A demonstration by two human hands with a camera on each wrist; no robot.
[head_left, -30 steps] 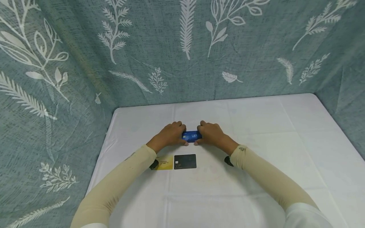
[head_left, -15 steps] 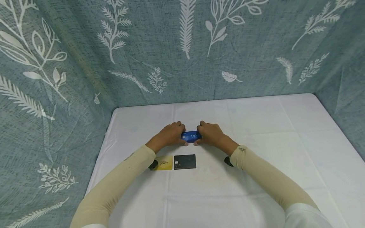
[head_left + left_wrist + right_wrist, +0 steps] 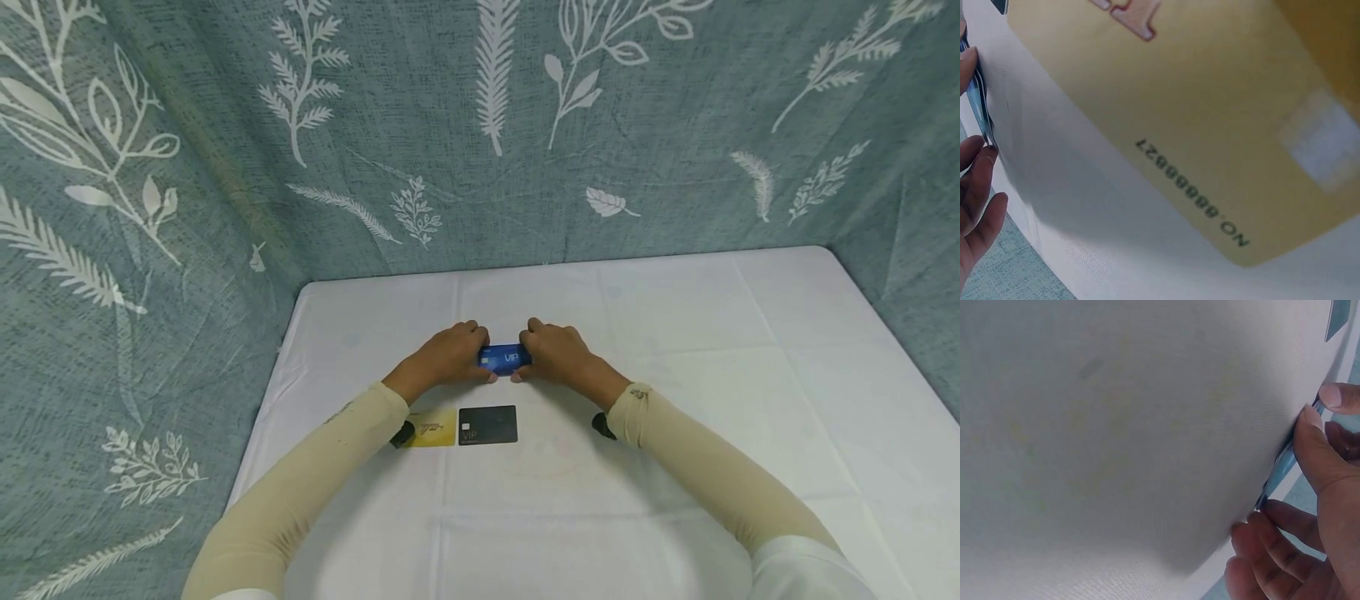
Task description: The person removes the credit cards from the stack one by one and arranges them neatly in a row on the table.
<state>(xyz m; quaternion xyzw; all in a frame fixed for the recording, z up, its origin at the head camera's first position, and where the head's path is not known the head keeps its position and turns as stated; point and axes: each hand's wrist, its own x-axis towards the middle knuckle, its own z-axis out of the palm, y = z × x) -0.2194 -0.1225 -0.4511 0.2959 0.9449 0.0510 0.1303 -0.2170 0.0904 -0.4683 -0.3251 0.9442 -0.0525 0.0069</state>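
A blue card marked VIP lies crosswise between my two hands near the middle of the table. My left hand pinches its left end, thumb at the near edge and fingers at the far edge. The right end is held the same way by my right hand. In the left wrist view, the blue card is seen edge-on, and more than one thin edge shows there. Nearer to me, a yellow card and a black VIP card lie flat side by side.
A white cloth covers the table. Leaf-patterned green fabric hangs behind it and along the left side. Dark wrist-worn pieces sit under both forearms; the left one overlaps the yellow card in the head view.
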